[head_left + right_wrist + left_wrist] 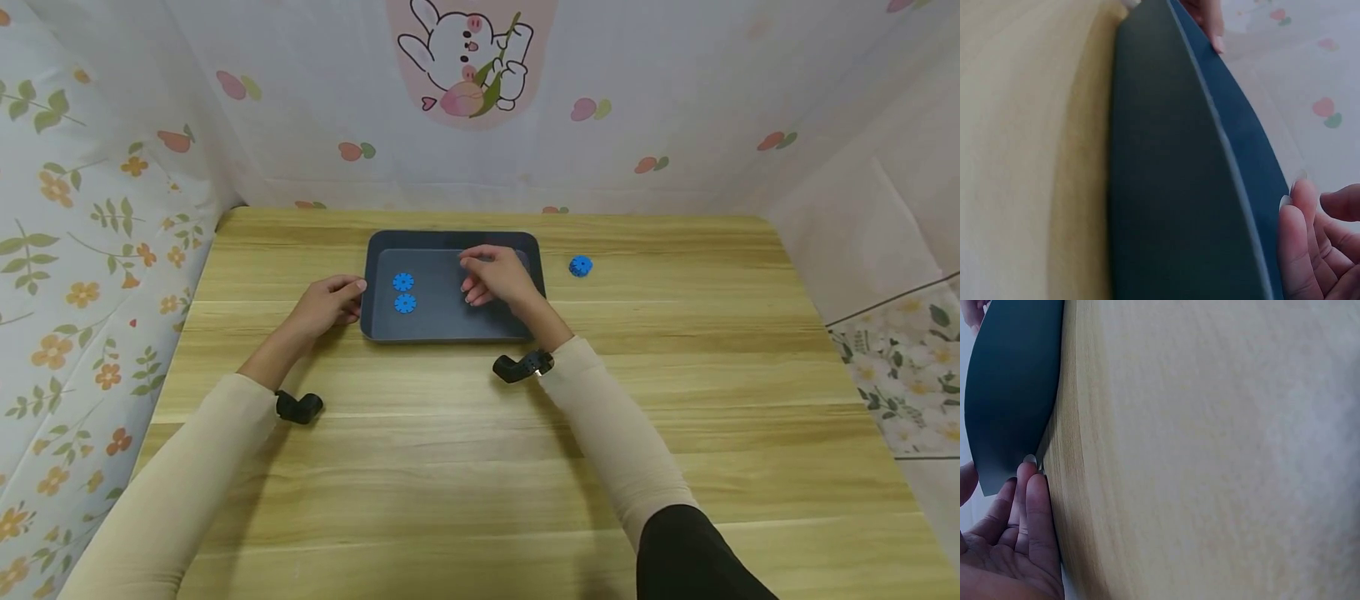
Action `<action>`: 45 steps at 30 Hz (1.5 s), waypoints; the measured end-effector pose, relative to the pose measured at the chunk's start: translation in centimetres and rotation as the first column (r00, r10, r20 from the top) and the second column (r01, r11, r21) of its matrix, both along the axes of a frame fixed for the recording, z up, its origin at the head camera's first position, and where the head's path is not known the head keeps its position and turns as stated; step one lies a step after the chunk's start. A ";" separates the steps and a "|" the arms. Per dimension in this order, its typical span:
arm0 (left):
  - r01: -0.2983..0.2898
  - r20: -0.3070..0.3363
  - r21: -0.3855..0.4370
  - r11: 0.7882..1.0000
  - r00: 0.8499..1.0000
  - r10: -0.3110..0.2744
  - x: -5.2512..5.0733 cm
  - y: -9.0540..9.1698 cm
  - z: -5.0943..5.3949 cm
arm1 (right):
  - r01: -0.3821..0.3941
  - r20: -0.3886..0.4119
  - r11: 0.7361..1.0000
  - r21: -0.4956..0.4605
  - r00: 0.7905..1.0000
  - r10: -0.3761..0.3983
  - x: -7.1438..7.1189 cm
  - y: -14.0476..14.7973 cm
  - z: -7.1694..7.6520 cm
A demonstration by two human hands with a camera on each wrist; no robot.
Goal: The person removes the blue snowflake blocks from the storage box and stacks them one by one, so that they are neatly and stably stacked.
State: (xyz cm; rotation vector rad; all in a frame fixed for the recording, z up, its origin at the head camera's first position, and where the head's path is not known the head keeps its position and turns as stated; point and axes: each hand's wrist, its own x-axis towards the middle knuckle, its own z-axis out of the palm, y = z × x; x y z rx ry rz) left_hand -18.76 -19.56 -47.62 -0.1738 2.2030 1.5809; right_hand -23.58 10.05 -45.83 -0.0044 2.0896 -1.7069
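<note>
A dark grey rectangular tray (435, 323) lies near the back of the table. Two round blue plastic pieces with notched rims, an upper disc (403, 282) and a lower disc (405, 303), lie flat in its left part. My left hand (327, 304) holds the tray's left edge, thumb at the rim and fingers against the outer wall (1013, 394). Over the right half of the tray hovers my right hand (495, 277), fingers loosely bent. In the right wrist view its thumb (1341, 203) stands apart from the fingertips, and nothing shows between them.
To the right of the tray, a small pile of similar blue discs (581, 266) sits on the wooden table (420, 467). A patterned curtain (300, 100) hangs behind the table's back edge, with more cloth on both sides. Each wrist wears a black camera mount.
</note>
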 end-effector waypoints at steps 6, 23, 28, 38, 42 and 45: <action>-0.002 0.006 -0.002 1.000 1.000 0.002 0.1 0.0 0.1 | -0.047 0.034 0.999 0.003 0.998 0.047 0.1 -1.3 -0.6; 0.004 0.001 -0.012 1.000 1.000 -0.004 -0.1 0.1 0.1 | -0.188 0.094 0.981 0.047 0.979 0.183 0.9 -5.0 -1.3; 0.004 0.003 -0.008 1.000 1.000 -0.004 -0.1 0.1 0.1 | -0.245 0.105 0.966 0.077 0.966 0.237 1.1 -5.9 -1.5; 0.001 0.008 0.003 1.000 1.000 -0.001 0.1 0.1 0.2 | -0.275 0.066 0.947 0.165 0.961 0.267 1.2 -6.8 -2.3; 0.001 0.002 -0.003 1.000 1.000 -0.001 0.0 0.1 0.1 | -0.265 0.035 0.943 0.200 0.964 0.263 1.4 -7.0 -2.4; 0.003 -0.001 -0.001 1.000 1.000 -0.003 0.0 0.1 0.1 | -0.256 0.015 0.942 0.218 0.966 0.258 1.5 -7.1 -2.4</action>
